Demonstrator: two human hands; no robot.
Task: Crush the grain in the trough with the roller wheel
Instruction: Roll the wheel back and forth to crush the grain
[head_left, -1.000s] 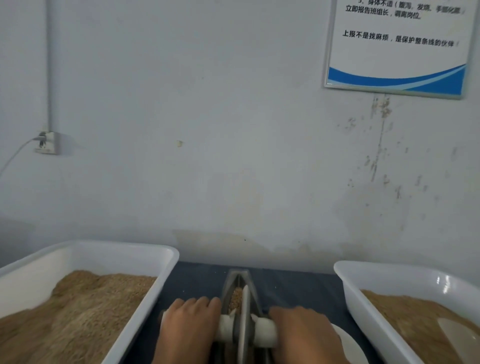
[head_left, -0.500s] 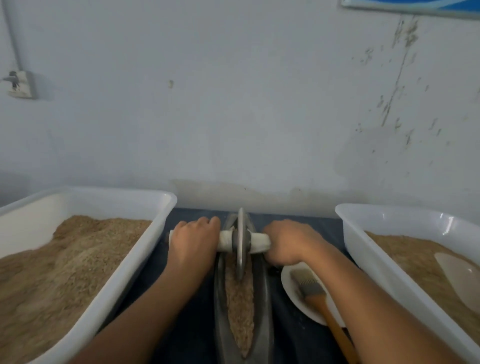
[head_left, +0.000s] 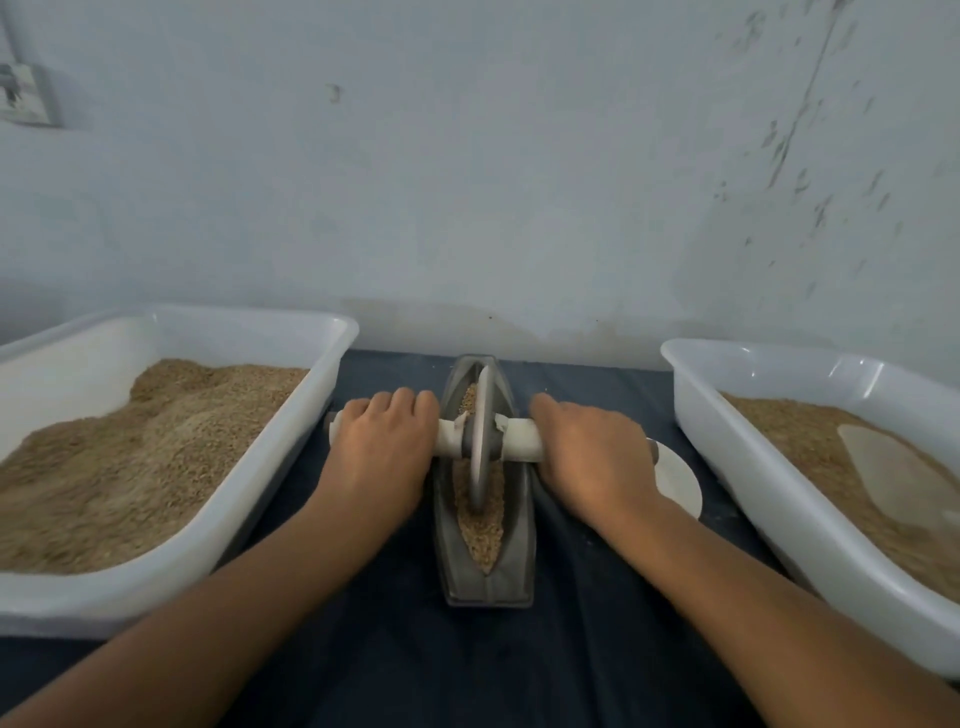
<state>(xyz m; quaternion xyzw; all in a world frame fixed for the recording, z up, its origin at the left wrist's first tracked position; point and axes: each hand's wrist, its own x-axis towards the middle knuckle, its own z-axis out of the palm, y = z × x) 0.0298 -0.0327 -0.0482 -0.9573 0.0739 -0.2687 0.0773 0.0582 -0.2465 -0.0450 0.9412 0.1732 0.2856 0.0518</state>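
A grey boat-shaped trough (head_left: 514, 577) lies lengthwise on the dark cloth in the middle. Tan grain (head_left: 480, 530) fills its groove. The grey roller wheel (head_left: 480, 447) stands upright in the groove, a little beyond the trough's middle. A white-wrapped axle handle (head_left: 519, 441) runs through the wheel. My left hand (head_left: 382, 447) grips the handle's left end with curled fingers. My right hand (head_left: 592, 452) grips the right end and hides it.
A white tub (head_left: 291, 467) heaped with tan grain stands at the left. Another white tub (head_left: 737, 467) at the right holds grain and a pale scoop (head_left: 888, 467). A white dish (head_left: 675, 478) sits beside my right wrist. The wall rises just behind the trough.
The view has tilted down, bringing the whole trough into sight. My hands and the wheel sit a little nearer along the trough than half a second ago. The brush on the dish is now hidden.
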